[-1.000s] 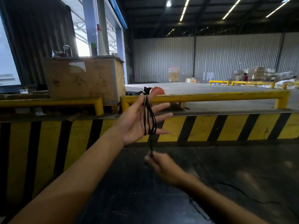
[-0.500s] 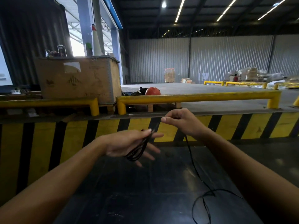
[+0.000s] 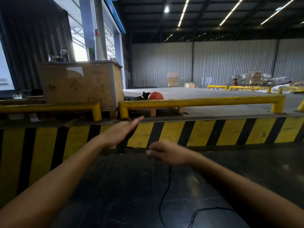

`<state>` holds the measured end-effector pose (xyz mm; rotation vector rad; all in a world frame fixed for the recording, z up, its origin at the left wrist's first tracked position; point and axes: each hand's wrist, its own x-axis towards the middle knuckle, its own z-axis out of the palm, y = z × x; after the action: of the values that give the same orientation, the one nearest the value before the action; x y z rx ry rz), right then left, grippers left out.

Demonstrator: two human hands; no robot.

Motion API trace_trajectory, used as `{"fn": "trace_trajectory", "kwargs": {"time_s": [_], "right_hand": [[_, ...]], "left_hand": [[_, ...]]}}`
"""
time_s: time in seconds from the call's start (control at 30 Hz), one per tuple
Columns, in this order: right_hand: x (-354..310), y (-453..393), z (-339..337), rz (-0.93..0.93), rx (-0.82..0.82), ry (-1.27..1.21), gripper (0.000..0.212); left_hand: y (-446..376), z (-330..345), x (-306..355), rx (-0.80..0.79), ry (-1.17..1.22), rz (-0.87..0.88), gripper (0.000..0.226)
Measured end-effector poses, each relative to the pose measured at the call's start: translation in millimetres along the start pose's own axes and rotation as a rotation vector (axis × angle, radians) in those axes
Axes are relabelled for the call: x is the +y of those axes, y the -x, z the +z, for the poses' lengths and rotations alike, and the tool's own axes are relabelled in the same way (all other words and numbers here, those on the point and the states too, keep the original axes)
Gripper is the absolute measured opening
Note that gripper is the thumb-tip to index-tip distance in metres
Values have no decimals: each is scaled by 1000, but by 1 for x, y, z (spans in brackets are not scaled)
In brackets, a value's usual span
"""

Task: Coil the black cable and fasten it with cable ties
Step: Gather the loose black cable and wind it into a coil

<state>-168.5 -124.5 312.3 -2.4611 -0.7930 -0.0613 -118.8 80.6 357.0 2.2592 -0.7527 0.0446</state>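
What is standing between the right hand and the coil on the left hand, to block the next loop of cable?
Nothing visible. The right hand pinches the black cable just below the left hand, with only open air between them.

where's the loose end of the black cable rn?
Head view, lower centre-right: the black cable hangs from the right hand and trails over the dark floor toward the bottom edge.

Since half a second ago, the left hand (image 3: 122, 131) sits higher, at frame centre, fingers extended toward the striped barrier, black cable (image 3: 165, 191) loops showing beneath it. The right hand (image 3: 166, 153) is lower, below and right of the left, closed on the cable strand, motion-blurred.
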Motion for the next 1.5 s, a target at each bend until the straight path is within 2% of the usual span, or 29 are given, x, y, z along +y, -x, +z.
{"fn": "trace_trajectory", "kwargs": {"time_s": [0.07,0.17,0.23,0.3,0.33,0.37,0.43,0.5,0.57,0.67,0.77,0.87,0.93,1.0,1.07,1.13,1.2,1.27,1.37,1.43,1.5], "right_hand": [[7,-1,-32,-12,127,75,15],[18,-4,-62,-5,309,125,12],[26,-6,-64,20,407,70,15],[30,-8,-48,58,450,-52,16],[31,-10,-34,76,440,-117,19],[31,-11,-16,83,408,-153,22],[23,-11,27,54,286,-153,20],[7,-9,65,22,109,-109,16],[-3,-8,78,-17,-25,-29,16],[2,-7,44,-40,-101,72,16],[20,-2,-11,-25,-5,155,16],[41,3,-52,-3,168,169,16],[52,3,-62,14,301,141,15],[57,-2,-55,21,401,103,16],[54,-7,-33,30,425,-10,19],[45,-8,-5,11,383,-142,21],[35,-7,28,-35,317,-150,21],[25,-5,56,-80,211,-86,22],[15,-2,56,-108,63,25,18],[16,2,28,-89,13,66,19],[20,8,-5,-94,66,107,18]], "left_hand": [[7,7,-7,-143,-178,-118,49],[13,15,0,-328,-132,-236,51],[16,13,6,-507,198,-232,45],[15,10,15,-676,621,-132,44],[14,11,22,-706,817,-58,46],[11,13,30,-676,981,13,47],[3,19,46,-459,1148,103,46],[-5,23,55,-181,1071,127,43],[-8,24,52,-30,726,156,44],[-3,23,27,24,14,173,44],[6,17,0,-3,-222,-19,38],[15,16,-8,-219,-220,-211,40],[21,25,-1,-432,-50,-201,38],[22,33,16,-563,263,-127,40],[18,35,36,-542,648,-52,45],[10,35,53,-415,842,46,46],[2,38,61,-277,799,123,42],[-4,43,59,-133,653,184,41],[-8,39,42,94,181,264,42],[-6,33,23,128,-75,202,45],[-3,28,5,59,-223,39,48]]}}
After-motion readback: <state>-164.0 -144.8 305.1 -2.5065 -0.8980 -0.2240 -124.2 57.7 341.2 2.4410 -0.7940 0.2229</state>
